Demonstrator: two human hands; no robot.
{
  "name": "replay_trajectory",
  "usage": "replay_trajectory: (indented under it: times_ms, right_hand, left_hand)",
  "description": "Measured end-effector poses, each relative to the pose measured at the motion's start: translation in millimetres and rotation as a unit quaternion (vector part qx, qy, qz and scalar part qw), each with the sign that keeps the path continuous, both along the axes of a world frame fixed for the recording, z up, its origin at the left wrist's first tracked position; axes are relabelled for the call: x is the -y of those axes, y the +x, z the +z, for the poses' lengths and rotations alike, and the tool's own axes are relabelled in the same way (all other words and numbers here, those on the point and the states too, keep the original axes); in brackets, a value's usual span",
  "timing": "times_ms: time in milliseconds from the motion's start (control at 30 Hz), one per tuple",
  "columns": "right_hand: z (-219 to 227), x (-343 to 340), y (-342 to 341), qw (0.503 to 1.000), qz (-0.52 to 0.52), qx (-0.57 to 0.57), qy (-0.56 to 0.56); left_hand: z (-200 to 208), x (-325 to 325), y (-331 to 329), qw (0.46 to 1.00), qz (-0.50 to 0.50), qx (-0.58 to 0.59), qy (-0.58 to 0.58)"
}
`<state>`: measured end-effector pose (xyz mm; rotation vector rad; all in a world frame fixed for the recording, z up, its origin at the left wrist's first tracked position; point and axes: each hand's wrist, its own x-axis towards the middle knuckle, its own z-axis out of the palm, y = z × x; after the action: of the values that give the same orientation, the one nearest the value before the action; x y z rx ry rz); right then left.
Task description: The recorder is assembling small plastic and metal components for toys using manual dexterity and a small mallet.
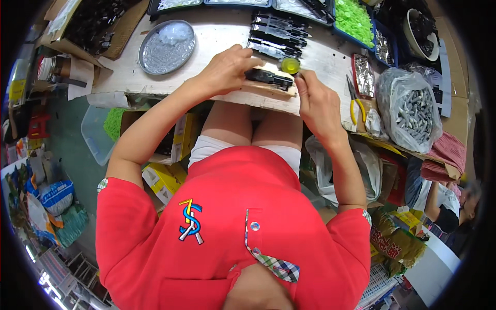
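Note:
A long black plastic part [269, 78] lies on a pale wooden block [274, 89] at the table's near edge. My left hand [231, 66] reaches over its left end, fingers curled against it. At its right end my right hand [319, 98] is closed, thumb and fingers pressed together; what they hold is hidden. A round yellow-green translucent piece [290, 65] shows just beside the right fingertips, and I cannot tell whether they touch it. Behind it, several similar black parts [279, 35] with silvery pieces lie in a stacked row.
On the left stand a round metal dish [167, 47] of small clear pieces and a cardboard box [98, 26] of black parts. A tray of green pieces [354, 21] is at the back right. Yellow-handled pliers [356, 106] and a plastic bag of metal parts [411, 111] lie on the right.

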<state>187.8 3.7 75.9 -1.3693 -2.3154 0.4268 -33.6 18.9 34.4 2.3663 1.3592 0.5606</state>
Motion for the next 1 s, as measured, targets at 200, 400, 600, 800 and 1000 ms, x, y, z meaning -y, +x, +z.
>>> replay_trajectory:
  times_ms: [200, 400, 600, 800, 1000]
  right_hand:
    - [-21.5, 2.3, -24.8, 0.992, 0.054, 0.106, -0.038]
    - [0.0, -17.2, -29.9, 1.000, -0.004, 0.026, -0.010]
    - [0.6, -42.7, -34.5, 0.975, -0.016, 0.157, -0.160]
    - [5.0, -40.4, -36.5, 0.999, -0.006, -0.035, 0.002]
    - [-8.2, -30.4, -56.4, 0.989, 0.085, 0.113, -0.041]
  left_hand:
    - [-9.5, 2.4, 1.4, 0.998, 0.034, 0.058, -0.012]
    - [-14.3, 12.4, 2.8, 0.984, 0.111, 0.141, -0.004]
    - [-24.5, 25.5, 5.7, 0.974, 0.131, 0.185, 0.028]
    - [-37.7, 51.2, 27.1, 0.954, 0.110, 0.069, 0.272]
    - [-59.5, 64.2, 48.9, 0.960, 0.073, 0.061, 0.263]
